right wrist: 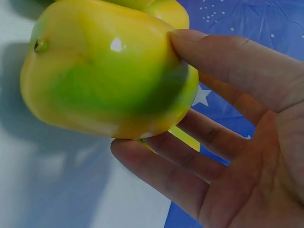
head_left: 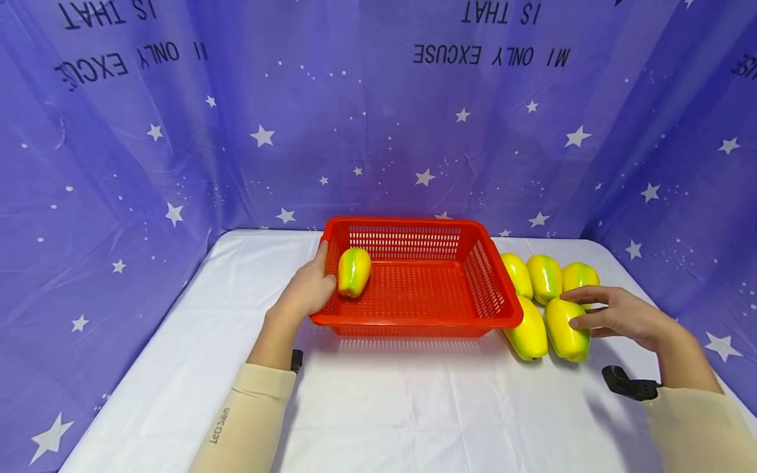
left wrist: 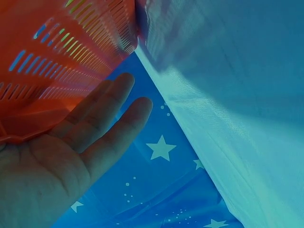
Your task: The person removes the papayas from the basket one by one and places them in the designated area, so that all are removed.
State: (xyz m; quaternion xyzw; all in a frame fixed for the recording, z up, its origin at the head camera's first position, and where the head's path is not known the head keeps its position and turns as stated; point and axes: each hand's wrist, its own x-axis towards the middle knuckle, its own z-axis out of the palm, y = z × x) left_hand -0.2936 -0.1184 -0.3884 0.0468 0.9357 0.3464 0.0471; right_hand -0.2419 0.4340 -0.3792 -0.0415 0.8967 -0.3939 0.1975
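A red plastic basket (head_left: pixel 408 322) with slotted walls stands on the white tabletop, and a yellow-green papaya (head_left: pixel 355 272) lies inside at its left end. My left hand (head_left: pixel 310 282) grips the basket's left rim, thumb over the inside. In the left wrist view, the fingers of the left hand (left wrist: pixel 80 137) extend along the outer wall. My right hand (head_left: pixel 621 318) is at the nearest papaya (head_left: pixel 568 332) right of the basket. In the right wrist view, thumb and loosely spread fingers stand around this papaya (right wrist: pixel 109 71); the thumb tip meets its edge, and firm hold is not visible.
Beside the basket's right wall lie more papayas: one in front (head_left: pixel 528 332) partly under the rim, and a back row with a left one (head_left: pixel 517 274), a middle one (head_left: pixel 544 279) and a right one (head_left: pixel 579 276). A purple star-patterned curtain (head_left: pixel 378 131) encloses the table (head_left: pixel 414 407).
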